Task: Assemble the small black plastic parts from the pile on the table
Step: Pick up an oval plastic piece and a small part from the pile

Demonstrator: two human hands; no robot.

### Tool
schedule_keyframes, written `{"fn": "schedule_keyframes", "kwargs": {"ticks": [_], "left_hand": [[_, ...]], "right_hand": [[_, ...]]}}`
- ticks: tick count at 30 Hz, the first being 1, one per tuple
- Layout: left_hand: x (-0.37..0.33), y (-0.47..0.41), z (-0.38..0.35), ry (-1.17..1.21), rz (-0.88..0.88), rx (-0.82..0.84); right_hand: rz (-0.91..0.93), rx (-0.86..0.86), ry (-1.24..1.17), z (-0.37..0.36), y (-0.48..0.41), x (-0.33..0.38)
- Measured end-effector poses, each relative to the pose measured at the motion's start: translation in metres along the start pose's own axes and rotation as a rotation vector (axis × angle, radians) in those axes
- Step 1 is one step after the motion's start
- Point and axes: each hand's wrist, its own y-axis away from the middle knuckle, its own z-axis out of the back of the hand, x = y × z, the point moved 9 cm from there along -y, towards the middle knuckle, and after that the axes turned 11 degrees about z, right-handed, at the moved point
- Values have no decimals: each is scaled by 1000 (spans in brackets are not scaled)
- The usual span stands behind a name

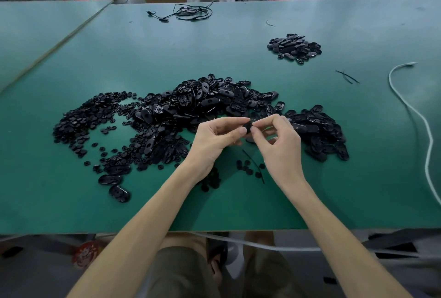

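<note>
Head view, down over a green table (238,204). Pinched at mid-frame between two bare hands, a small black part (248,127), mostly covered by fingertips; long axis and facing too hidden to tell. Left hand (214,141) half closed, thumb and forefinger clamped on the part's left side, remaining fingers curled beneath. Right hand (280,141) likewise half closed, thumb and forefinger nipping the part's right side, other fingers loosely bent and holding nothing else. Part positioned over the near edge of the main pile (202,109) of oval black shells, between the two sets of fingertips and directly ahead of both wrists. Spread to the left, touching that pile, a drift of small round black discs (88,118). Well apart at far right, a smaller heap (294,48) of oval pieces. Along the right edge, a white cable (431,141); at the far side, a tangle of black cord (191,12).
</note>
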Motion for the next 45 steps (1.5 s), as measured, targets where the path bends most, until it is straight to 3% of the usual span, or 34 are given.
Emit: {"fn": "schedule_keyframes", "kwargs": {"ticks": [6,12,22,31,45], "left_hand": [[5,-3,7,154,54,-31],[9,-5,11,217,95,-48],[9,-5,12,213,99,-54],[8,-2,6,59,73,-28],[7,-4,4,-18,42,12]], "right_hand": [[177,80,112,-13,3,14],[243,132,130,-20,5,22],[200,116,129,-19,5,21],[-42,7,-74,-5,2,-1],[37,30,-46,-5,2,11]]}}
